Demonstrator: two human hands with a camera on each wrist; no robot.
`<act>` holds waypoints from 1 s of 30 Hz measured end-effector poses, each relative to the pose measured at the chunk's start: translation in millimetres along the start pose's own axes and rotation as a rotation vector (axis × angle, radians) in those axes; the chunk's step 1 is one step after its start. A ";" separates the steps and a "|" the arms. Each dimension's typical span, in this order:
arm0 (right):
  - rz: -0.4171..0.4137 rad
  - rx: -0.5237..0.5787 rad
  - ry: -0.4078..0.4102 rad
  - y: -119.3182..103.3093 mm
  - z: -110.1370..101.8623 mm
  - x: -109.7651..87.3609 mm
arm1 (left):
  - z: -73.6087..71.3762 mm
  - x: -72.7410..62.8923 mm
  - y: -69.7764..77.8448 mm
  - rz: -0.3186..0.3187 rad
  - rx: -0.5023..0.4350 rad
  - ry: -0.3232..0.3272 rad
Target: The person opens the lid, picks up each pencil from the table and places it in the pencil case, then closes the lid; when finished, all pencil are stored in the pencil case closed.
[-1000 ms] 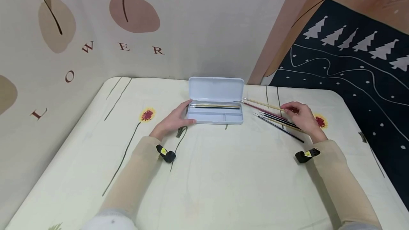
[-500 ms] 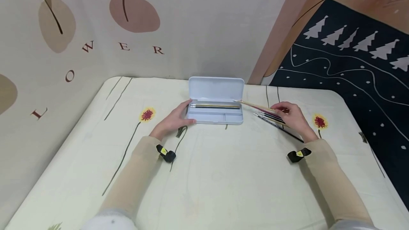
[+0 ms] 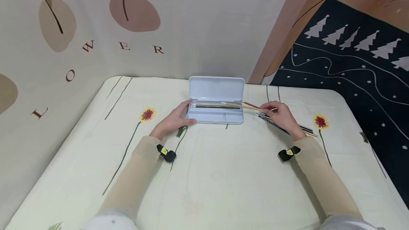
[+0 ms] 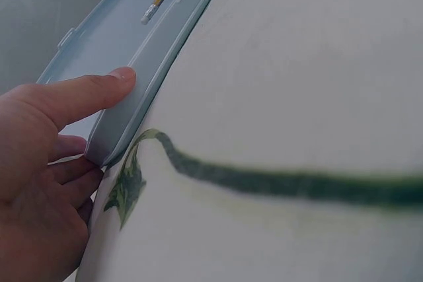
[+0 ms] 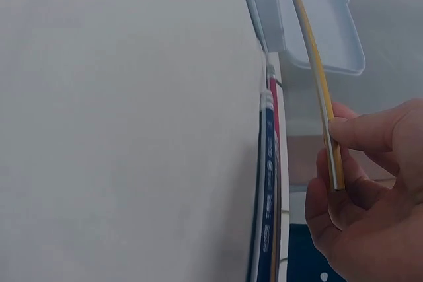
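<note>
An open pale-blue pencil case [image 3: 207, 118] stands at the far middle of the table, lid raised. Several pencils [image 3: 204, 105] lie in its long rear compartment. My left hand [image 3: 174, 116] holds the case's left end, thumb on the front rim and fingers round the corner, as the left wrist view shows. My right hand [image 3: 282, 116] pinches a yellow pencil [image 5: 317, 77] between thumb and fingers. This pencil's eraser end reaches over the case's right half. Beneath the right hand lie loose pencils, including a navy one [image 5: 268, 183] and a red one [image 5: 275, 107], partly hidden in the head view.
A white cloth with printed sunflowers [image 3: 320, 120] covers the table [image 3: 223, 173]. Behind the case rises a pale fabric wall [image 3: 204, 27] with printed letters. A dark panel with white trees [image 3: 345, 66] hangs at the right.
My right hand has moved left with the yellow pencil, bringing its eraser end from beside the case to over it. The left hand and case have stayed put.
</note>
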State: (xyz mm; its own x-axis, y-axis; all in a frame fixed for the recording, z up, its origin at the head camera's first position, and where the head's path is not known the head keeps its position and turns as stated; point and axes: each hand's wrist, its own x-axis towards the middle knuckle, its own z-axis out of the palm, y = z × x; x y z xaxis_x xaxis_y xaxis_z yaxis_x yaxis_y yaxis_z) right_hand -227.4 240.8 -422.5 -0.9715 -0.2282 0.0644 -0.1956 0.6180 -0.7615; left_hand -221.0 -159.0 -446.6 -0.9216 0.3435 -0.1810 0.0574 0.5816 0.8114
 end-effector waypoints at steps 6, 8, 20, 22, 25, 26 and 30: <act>-0.047 0.020 -0.009 -3.6 10.4 4.4 | 0.7 0.8 0.5 -0.011 0.009 -0.003; -0.058 0.024 -0.018 -4.8 13.4 6.6 | 0.8 1.0 1.0 -0.013 0.012 -0.005; -0.077 0.057 -0.076 -20.1 31.6 16.7 | 0.8 0.5 1.9 -0.017 0.014 -0.001; -0.089 0.055 -0.081 -22.8 35.5 17.9 | 0.7 0.3 2.2 -0.017 0.016 -0.001; -0.109 0.056 -0.076 -26.1 42.0 19.9 | 0.7 0.1 2.7 -0.009 0.016 0.001; -0.116 0.057 -0.073 -27.1 44.2 20.7 | 0.8 0.2 2.7 -0.008 0.016 0.001; -0.140 0.056 -0.074 -32.5 51.6 23.8 | 0.3 -0.3 3.0 0.000 0.011 0.001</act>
State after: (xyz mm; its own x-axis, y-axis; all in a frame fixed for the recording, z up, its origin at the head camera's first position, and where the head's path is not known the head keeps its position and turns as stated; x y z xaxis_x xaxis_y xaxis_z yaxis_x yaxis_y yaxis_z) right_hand -237.2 176.5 -429.5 -0.9223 -0.3652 0.1267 -0.3190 0.5339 -0.7830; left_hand -220.4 -157.1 -444.3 -0.9218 0.3430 -0.1807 0.0616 0.5898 0.8052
